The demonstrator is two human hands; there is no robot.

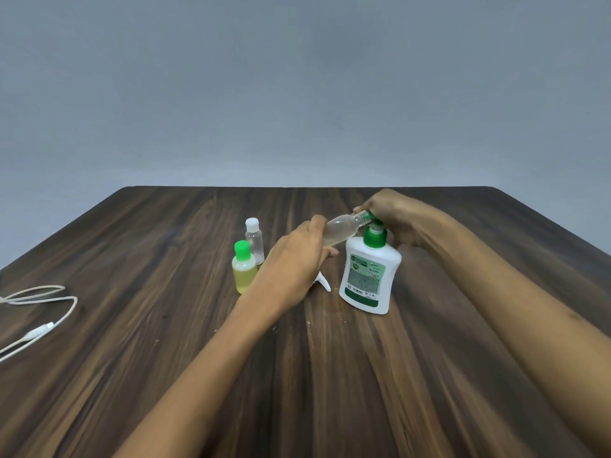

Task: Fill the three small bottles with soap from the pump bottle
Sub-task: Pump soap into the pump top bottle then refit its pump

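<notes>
My left hand grips a clear small bottle, tilted on its side with its mouth against the green nozzle of the white pump bottle. My right hand rests on top of the green pump head. A small bottle with a green cap holds yellow soap and stands to the left. Behind it stands a clear small bottle with a white cap. A white cap piece lies on the table under my left hand, partly hidden.
The dark wooden table runs to a far edge before a plain grey wall. A white cable lies coiled near the left edge.
</notes>
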